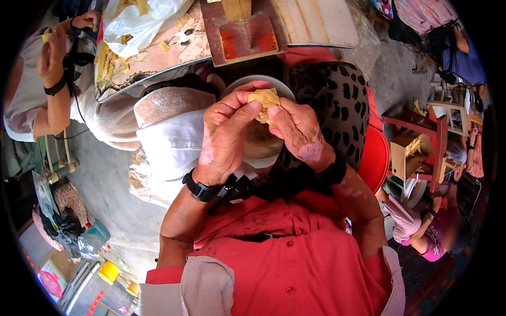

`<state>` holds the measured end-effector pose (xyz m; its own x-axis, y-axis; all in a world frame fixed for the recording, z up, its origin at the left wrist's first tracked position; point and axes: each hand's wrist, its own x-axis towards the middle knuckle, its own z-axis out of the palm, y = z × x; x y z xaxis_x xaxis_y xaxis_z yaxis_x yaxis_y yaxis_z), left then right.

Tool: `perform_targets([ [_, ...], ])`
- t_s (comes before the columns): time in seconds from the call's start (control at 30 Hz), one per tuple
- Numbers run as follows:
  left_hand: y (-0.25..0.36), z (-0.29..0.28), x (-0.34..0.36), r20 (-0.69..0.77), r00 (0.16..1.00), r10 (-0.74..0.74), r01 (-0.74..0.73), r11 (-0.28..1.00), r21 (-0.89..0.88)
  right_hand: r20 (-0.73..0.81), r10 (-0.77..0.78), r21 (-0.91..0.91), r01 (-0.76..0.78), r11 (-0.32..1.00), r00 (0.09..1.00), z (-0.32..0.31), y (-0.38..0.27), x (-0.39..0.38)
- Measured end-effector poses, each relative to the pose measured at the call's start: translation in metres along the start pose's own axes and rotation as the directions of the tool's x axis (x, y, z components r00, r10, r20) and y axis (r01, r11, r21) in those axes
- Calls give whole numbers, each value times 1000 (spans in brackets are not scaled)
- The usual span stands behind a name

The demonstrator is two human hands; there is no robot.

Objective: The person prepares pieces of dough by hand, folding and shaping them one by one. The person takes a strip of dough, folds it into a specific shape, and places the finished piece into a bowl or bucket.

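Observation:
Both hands meet above my lap, holding a small crumpled bundle of thin yellowish-tan strip [265,99] between them. My left hand [224,129] pinches its left side, the thumb pressed on the front. From the right, my right hand [304,131] grips the lower right side with thumb and fingers. The strip looks folded or coiled over itself; its material I cannot make out. Just beneath sits a round basin with a pale rim [282,84], partly hidden by my hands, and its contents are hard to make out.
Ahead stands a worktable [174,55] with a plastic bag [134,29], yellowish strips [107,63] and a wooden block with a red plate [247,39]. A co-worker's hand [51,60] is raised at left. A red stool [375,158] stands at right, beyond it a wooden frame [440,142].

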<state>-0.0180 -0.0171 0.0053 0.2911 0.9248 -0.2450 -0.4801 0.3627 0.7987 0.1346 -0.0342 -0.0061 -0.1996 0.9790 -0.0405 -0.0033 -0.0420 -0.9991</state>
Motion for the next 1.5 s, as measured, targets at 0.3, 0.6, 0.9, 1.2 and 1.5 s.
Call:
perform_targets([
  [0.3,13,9,-20,220,973,-62,113,968,-223,72,-318,-290,325,900,945,2,-23,-13],
  [0.6,25,19,-39,74,996,53,-84,849,521,174,-646,-633,587,505,744,-8,-28,-19],
  [0.9,36,20,-61,118,986,-114,65,932,356,271,-601,-708,579,404,752,-18,-54,-37],
  [1.2,54,15,-71,269,962,-39,-127,811,571,306,-516,-575,588,569,800,-36,-77,-54],
  [1.5,47,17,-59,376,918,127,-349,709,612,290,-354,-519,457,722,889,-37,-81,-56],
])
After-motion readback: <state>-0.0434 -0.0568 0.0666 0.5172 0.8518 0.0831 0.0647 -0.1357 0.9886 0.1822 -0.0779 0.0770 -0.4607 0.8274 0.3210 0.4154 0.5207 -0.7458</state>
